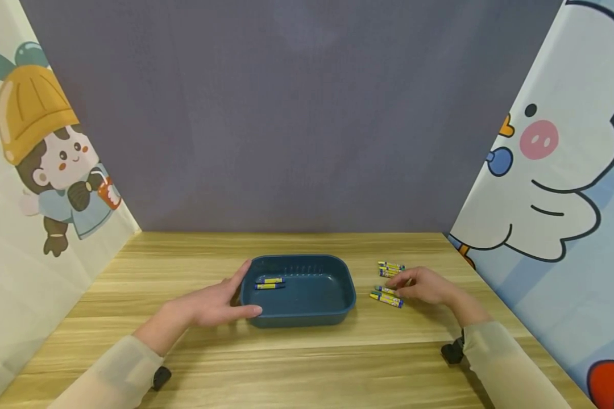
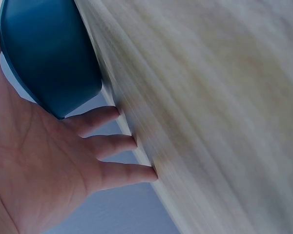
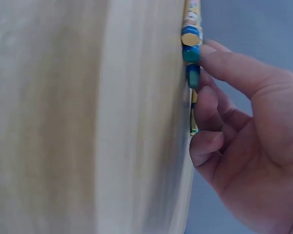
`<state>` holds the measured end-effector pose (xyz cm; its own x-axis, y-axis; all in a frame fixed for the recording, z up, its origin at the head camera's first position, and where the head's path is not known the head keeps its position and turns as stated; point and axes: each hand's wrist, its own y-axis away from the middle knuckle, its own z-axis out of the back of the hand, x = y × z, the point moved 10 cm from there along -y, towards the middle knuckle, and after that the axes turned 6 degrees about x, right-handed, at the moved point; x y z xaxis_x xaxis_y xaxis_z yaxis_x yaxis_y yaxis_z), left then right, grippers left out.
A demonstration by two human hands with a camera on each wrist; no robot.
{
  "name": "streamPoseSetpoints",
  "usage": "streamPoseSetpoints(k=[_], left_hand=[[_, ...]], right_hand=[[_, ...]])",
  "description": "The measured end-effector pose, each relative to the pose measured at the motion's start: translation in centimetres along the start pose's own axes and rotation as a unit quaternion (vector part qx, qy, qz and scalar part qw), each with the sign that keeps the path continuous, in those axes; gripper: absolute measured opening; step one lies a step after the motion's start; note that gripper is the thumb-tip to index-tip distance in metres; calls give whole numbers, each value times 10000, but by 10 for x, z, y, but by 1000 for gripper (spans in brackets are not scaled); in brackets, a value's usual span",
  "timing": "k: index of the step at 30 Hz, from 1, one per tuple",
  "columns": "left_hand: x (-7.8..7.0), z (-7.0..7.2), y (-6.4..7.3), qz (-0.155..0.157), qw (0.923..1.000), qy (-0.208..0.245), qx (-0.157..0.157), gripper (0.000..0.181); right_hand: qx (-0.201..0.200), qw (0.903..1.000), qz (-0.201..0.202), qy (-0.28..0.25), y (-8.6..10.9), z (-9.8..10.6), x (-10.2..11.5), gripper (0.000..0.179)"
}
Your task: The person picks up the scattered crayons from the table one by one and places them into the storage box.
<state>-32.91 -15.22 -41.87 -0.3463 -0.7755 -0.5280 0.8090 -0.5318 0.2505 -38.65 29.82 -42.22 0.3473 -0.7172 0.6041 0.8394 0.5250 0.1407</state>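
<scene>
A dark blue plastic tray point(image 1: 307, 321) stands on the wooden table, with two yellow-wrapped crayons point(image 1: 270, 286) lying inside at its left. My left hand point(image 1: 212, 304) is spread against the tray's left end, thumb over the near rim. In the left wrist view its other fingers point(image 2: 129, 173) are straight, their tips down at the tabletop. To the right of the tray, my right hand point(image 1: 422, 286) pinches a crayon point(image 1: 384, 289) between thumb and forefinger. Another crayon point(image 1: 387, 300) lies just in front of it. The fingertips partly hide the held crayon.
Several more crayons point(image 1: 391, 266) lie grouped just behind the right hand. A grey panel point(image 1: 297, 125) rises at the table's back edge. Cartoon-printed sheets flank the table point(image 1: 297, 375) on both sides.
</scene>
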Motion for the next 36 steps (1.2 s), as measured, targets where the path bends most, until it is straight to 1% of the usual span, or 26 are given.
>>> streamPoseSetpoints(k=[3, 7, 11, 18, 23, 27, 31, 36], left_hand=[[0, 1, 1, 16, 10000, 7, -5, 119], [-1, 1, 1, 13, 10000, -27, -3, 119], [-3, 2, 1, -37, 10000, -40, -4, 119], [-4, 2, 2, -40, 10000, -36, 13, 119], [-4, 2, 2, -52, 10000, -61, -1, 118], [-3, 2, 2, -31, 10000, -66, 5, 118], [-2, 2, 2, -24, 10000, -52, -16, 118], [-2, 2, 3, 13, 10000, -37, -14, 119]], right_hand=[[-52, 9999, -83, 139, -1, 0, -2, 23], [-93, 9998, -179, 63, 0, 0, -4, 24], [-169, 9995, -209, 150, -1, 3, -4, 23], [-496, 9984, -212, 178, -4, 11, 0, 25], [-707, 9970, -7, 306, -8, 19, 21, 24], [-659, 9969, 156, 401, -14, 21, 44, 26], [-566, 9971, 318, 395, -21, 20, 70, 27], [-555, 9962, 560, 358, -33, 19, 103, 27]])
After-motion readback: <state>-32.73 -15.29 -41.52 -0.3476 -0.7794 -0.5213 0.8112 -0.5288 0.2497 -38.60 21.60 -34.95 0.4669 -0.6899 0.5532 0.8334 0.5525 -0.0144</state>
